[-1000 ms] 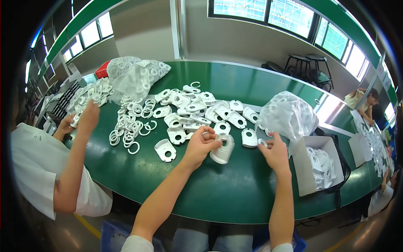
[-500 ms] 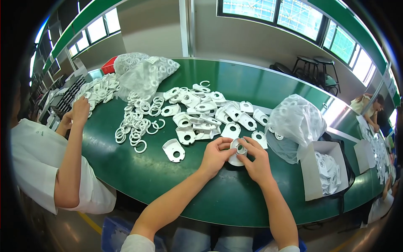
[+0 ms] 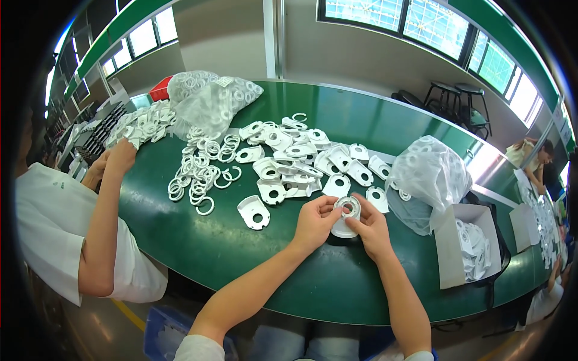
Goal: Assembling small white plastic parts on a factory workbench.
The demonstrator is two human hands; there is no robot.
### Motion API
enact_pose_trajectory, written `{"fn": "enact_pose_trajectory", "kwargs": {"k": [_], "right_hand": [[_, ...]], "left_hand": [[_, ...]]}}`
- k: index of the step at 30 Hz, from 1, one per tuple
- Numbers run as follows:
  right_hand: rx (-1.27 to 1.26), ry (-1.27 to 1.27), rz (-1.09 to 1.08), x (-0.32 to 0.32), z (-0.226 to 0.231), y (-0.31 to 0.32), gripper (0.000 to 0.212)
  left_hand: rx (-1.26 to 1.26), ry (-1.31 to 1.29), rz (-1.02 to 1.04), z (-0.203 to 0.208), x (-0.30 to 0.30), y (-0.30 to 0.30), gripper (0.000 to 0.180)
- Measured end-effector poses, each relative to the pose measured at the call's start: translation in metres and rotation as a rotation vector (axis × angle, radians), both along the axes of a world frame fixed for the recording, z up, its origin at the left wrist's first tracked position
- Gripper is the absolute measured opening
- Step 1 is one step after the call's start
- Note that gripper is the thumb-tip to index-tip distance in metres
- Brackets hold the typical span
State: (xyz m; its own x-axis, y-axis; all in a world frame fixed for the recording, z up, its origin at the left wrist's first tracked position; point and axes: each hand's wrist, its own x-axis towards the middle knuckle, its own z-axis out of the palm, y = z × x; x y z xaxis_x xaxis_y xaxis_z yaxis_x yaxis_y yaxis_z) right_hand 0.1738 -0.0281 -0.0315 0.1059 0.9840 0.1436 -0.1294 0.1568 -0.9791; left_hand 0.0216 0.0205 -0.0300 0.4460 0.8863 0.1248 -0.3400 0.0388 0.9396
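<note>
Green table [image 3: 198,253] carries many white pieces; from the rounded white part [image 3: 344,227] in the hands, the heap of similar parts [image 3: 302,150] lies toward eleven o'clock, the loose rings [image 3: 205,207] toward ten, and the transparent bag [image 3: 424,168] toward two. One second ago only the left hand [image 3: 314,221] held a part, with the right hand [image 3: 374,231] separate, at two o'clock from it. Now both hands grasp this one part by its edges; probably a ring is being fitted around its hole. Whether it is fully seated, I cannot tell.
</note>
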Motion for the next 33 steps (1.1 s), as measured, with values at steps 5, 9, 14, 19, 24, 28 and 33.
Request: {"fn": "enact_pose_trajectory", "kwargs": {"k": [5, 9, 14, 19, 24, 28, 33], "right_hand": [[-0.076, 0.268, 0.005, -0.015, -0.005, -0.001, 0.034], [0.016, 0.215, 0.028, -0.015, -0.016, 0.01, 0.029], [-0.071, 0.212, 0.069, -0.005, 0.008, -0.003, 0.028], [-0.076, 0.19, 0.134, -0.016, 0.006, 0.001, 0.029], [-0.132, 0.206, 0.148, -0.01, 0.009, 0.0, 0.032], [-0.204, 0.195, 0.246, -0.001, 0.013, -0.003, 0.034], [-0.249, 0.211, 0.267, -0.003, 0.017, -0.002, 0.033]], "left_hand": [[0.004, -0.037, 0.073, 0.008, 0.001, -0.003, 0.022], [0.59, 0.435, 0.325, 0.015, -0.016, 0.002, 0.022], [0.707, 0.728, 0.31, 0.048, -0.076, -0.029, 0.02], [0.6, 1.177, 0.954, 0.01, -0.207, -0.026, 0.013], [0.629, 1.241, 0.969, -0.004, -0.23, -0.001, 0.012], [0.957, 1.089, 0.76, 0.007, -0.203, -0.006, 0.012], [0.617, 0.67, 0.505, 0.05, -0.133, -0.021, 0.009]]}}
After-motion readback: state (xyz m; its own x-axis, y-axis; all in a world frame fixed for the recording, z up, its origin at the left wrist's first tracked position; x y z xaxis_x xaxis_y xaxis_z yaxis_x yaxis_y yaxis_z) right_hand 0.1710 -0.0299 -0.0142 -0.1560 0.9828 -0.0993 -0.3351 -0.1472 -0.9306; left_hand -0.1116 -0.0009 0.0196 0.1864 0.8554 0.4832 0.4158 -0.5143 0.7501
